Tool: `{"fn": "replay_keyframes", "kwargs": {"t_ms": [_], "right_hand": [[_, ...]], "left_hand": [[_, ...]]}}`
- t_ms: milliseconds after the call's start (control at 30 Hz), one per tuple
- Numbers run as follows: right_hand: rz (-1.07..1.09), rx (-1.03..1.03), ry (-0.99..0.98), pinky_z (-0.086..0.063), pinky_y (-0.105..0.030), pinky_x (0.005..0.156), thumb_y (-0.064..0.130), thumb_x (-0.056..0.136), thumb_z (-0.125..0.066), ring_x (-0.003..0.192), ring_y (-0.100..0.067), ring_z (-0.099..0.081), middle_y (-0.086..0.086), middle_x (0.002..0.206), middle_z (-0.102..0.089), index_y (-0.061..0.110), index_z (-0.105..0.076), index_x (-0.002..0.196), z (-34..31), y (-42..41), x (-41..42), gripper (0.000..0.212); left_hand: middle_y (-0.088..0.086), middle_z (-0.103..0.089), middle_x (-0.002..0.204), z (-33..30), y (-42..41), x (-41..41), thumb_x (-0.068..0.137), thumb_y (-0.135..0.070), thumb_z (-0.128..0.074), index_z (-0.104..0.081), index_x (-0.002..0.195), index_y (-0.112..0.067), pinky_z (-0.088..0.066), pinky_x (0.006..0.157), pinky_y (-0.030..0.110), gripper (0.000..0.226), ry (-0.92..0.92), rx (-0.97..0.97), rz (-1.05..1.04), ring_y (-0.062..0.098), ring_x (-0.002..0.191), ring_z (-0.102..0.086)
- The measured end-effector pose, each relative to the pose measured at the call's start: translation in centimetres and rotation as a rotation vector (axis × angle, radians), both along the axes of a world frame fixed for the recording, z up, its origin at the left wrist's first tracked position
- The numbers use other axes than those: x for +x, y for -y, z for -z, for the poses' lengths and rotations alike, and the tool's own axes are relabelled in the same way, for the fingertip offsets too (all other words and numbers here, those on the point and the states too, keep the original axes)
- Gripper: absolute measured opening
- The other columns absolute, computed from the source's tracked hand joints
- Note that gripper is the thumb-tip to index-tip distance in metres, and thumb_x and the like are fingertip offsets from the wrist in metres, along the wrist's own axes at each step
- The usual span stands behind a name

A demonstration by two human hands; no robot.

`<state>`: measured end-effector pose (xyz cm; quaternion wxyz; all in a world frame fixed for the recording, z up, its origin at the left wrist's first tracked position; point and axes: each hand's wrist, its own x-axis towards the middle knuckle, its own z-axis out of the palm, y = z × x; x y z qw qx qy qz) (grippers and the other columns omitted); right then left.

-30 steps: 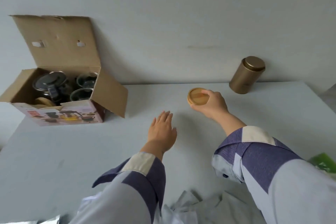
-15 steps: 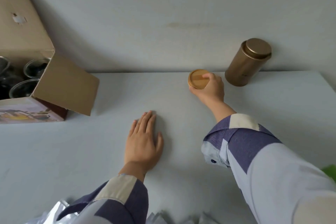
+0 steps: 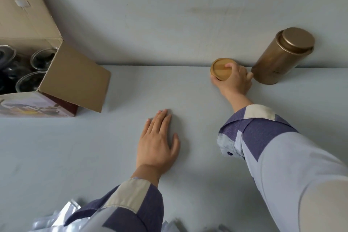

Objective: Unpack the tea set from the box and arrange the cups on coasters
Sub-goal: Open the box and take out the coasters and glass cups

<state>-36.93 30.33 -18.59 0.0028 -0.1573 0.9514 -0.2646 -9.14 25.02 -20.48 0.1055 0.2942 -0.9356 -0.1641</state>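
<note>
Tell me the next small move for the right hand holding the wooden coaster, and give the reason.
Probably lower the coaster flat onto the table and let go. The right hand holds it tilted at the table's far edge, close beside the gold tin, while the glass cups sit unpacked in the box. The left hand rests flat on the table.

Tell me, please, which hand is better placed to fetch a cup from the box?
Probably the left hand: it lies flat, empty, nearer the box. The right hand holds a coaster.
</note>
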Motion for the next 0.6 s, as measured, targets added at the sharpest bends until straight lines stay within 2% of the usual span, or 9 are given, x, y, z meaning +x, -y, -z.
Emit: {"fn": "replay_keyframes", "kwargs": {"t_ms": [100, 200, 267, 367, 433, 500, 600], "right_hand": [[-0.029, 0.068, 0.108, -0.031, -0.040, 0.103, 0.057, 0.066, -0.073, 0.130, -0.033, -0.029, -0.005, 0.143, -0.034, 0.036, -0.045, 0.127, -1.1, -0.1, -0.1, 0.070], [-0.040, 0.018, 0.239, -0.023, -0.041, 0.113, 0.047, 0.068, -0.078, 0.142, -0.036, -0.013, -0.011, 0.158, 0.002, 0.039, -0.030, 0.141, -2.2, -0.8, 1.0, 0.087], [-0.027, -0.033, 0.273, -0.023, -0.040, 0.114, 0.039, 0.071, -0.079, 0.142, -0.039, -0.012, -0.012, 0.157, 0.013, 0.037, -0.024, 0.145, -2.4, -1.6, 2.8, 0.093], [-0.021, 0.025, 0.294, -0.024, -0.041, 0.113, 0.037, 0.073, -0.077, 0.142, -0.038, -0.011, -0.011, 0.157, 0.016, 0.032, -0.016, 0.147, -2.6, -2.6, 6.4, 0.096], [-0.050, 0.078, 0.264, -0.027, -0.043, 0.111, 0.037, 0.074, -0.076, 0.142, -0.035, -0.010, -0.010, 0.157, 0.013, 0.031, -0.017, 0.147, -2.9, -2.6, 9.0, 0.093], [-0.110, 0.110, 0.237, -0.030, -0.044, 0.108, 0.036, 0.076, -0.073, 0.141, -0.033, -0.010, -0.008, 0.157, 0.008, 0.031, -0.021, 0.145, -3.3, -1.9, 11.4, 0.087], [-0.201, 0.127, 0.267, -0.032, -0.043, 0.108, 0.033, 0.082, -0.066, 0.140, -0.029, -0.010, -0.007, 0.154, -0.005, 0.028, -0.030, 0.141, -4.4, 0.2, 14.9, 0.070]], "left_hand": [[-0.001, -0.036, 0.151, 0.0, 0.0, 0.0, 0.086, -0.043, -0.038, -0.042, 0.141, -0.015, -0.012, 0.119, 0.031, 0.061, -0.005, 0.000, 0.003, 0.014, 0.142, -0.027], [0.000, -0.037, 0.150, 0.1, 0.0, 0.0, 0.086, -0.042, -0.039, -0.043, 0.139, -0.014, -0.010, 0.118, 0.030, 0.060, -0.016, -0.006, 0.003, 0.015, 0.141, -0.028], [0.000, -0.037, 0.150, 0.1, -0.1, 0.1, 0.085, -0.042, -0.039, -0.044, 0.139, -0.014, -0.010, 0.118, 0.030, 0.061, -0.021, -0.004, 0.002, 0.015, 0.141, -0.029], [0.000, -0.034, 0.151, -0.2, -0.1, 0.3, 0.085, -0.044, -0.033, -0.041, 0.141, -0.013, -0.007, 0.118, 0.029, 0.065, -0.012, 0.017, 0.009, 0.015, 0.142, -0.026], [-0.001, -0.029, 0.154, -0.6, 0.1, 0.5, 0.087, -0.044, -0.030, -0.036, 0.144, -0.014, -0.002, 0.117, 0.027, 0.065, 0.016, 0.045, 0.038, 0.014, 0.144, -0.021], [-0.003, -0.023, 0.156, -1.1, 1.0, 0.4, 0.093, -0.038, -0.036, -0.030, 0.147, -0.016, 0.000, 0.117, 0.024, 0.059, 0.052, 0.114, 0.087, 0.012, 0.145, -0.016], [-0.005, -0.024, 0.156, -3.4, 3.3, 1.4, 0.097, -0.025, -0.041, -0.030, 0.146, -0.017, -0.008, 0.116, 0.023, 0.052, 0.084, 0.190, 0.116, 0.010, 0.143, -0.020]]}}
